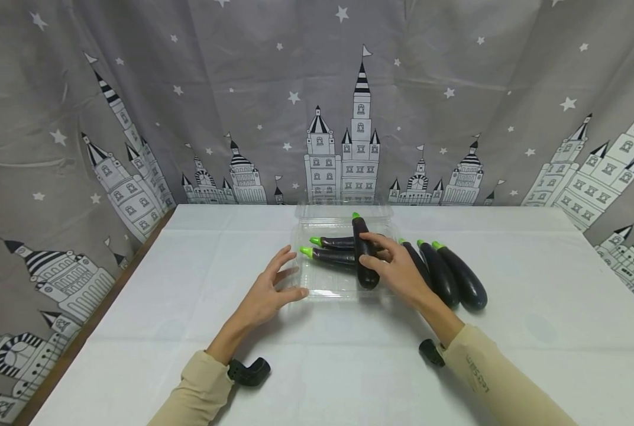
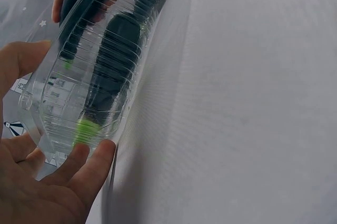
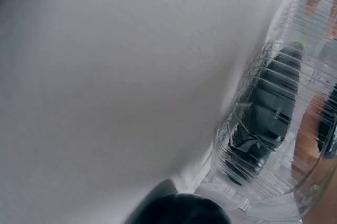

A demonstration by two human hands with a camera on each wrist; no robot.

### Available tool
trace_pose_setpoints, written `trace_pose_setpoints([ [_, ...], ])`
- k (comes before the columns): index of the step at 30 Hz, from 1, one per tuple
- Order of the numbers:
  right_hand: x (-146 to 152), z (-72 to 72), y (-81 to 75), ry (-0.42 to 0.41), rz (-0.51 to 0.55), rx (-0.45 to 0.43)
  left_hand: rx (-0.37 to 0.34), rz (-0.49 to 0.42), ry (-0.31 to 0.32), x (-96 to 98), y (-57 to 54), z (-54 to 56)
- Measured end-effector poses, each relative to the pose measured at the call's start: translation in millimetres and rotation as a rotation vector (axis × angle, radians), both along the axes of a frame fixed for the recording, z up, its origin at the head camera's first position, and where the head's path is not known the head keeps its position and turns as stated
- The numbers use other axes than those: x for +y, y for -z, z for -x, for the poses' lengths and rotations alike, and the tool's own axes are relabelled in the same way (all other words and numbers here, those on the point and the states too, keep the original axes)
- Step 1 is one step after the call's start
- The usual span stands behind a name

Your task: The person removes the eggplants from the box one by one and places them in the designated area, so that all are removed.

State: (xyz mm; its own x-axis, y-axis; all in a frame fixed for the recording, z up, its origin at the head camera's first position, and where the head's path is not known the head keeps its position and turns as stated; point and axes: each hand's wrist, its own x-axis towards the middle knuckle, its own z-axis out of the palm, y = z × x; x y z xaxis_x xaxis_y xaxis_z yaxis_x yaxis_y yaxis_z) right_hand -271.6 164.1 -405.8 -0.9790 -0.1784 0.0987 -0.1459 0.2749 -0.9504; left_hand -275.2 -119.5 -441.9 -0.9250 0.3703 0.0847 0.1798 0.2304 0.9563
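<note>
My right hand (image 1: 397, 266) grips an eggplant (image 1: 367, 275) by its middle. It is held across a clear plastic container (image 1: 322, 285), green stem toward the back. Two more eggplants lie sideways inside, a front eggplant (image 1: 330, 257) and a rear eggplant (image 1: 335, 242), stems to the left. Beside the container's left end is my left hand (image 1: 266, 296), thumb and fingers spread. In the left wrist view, that hand's fingertips (image 2: 100, 155) rest at the ribbed wall near a stem. The right wrist view shows the right hand (image 3: 310, 139) through the plastic.
Several loose eggplants, among them a rightmost eggplant (image 1: 463, 278), lie on the white-covered table (image 1: 530, 272) right of the container. The container's clear lid (image 1: 343, 211) stands open at the back. Behind hangs a grey castle-print curtain (image 1: 317, 77).
</note>
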Motion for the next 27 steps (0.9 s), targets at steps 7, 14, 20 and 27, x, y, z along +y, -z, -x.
trace_pose_setpoints([
  [7, 0.0, -0.5, -0.4, 0.012, 0.008, 0.001, -0.002, 0.008, -0.008, 0.7, -0.7, -0.2],
  [14, -0.2, 0.1, -0.1, 0.019, 0.014, 0.0, 0.0, 0.012, -0.008, -0.3, 0.8, 1.0],
  [20, -0.1, 0.3, -1.3, 0.007, 0.027, 0.011, -0.001, 0.011, -0.013, -1.7, -0.3, -0.2],
  [27, 2.4, -1.7, -1.5, 0.01, 0.055, 0.038, 0.005, 0.017, -0.009, -0.5, -0.4, -0.6],
])
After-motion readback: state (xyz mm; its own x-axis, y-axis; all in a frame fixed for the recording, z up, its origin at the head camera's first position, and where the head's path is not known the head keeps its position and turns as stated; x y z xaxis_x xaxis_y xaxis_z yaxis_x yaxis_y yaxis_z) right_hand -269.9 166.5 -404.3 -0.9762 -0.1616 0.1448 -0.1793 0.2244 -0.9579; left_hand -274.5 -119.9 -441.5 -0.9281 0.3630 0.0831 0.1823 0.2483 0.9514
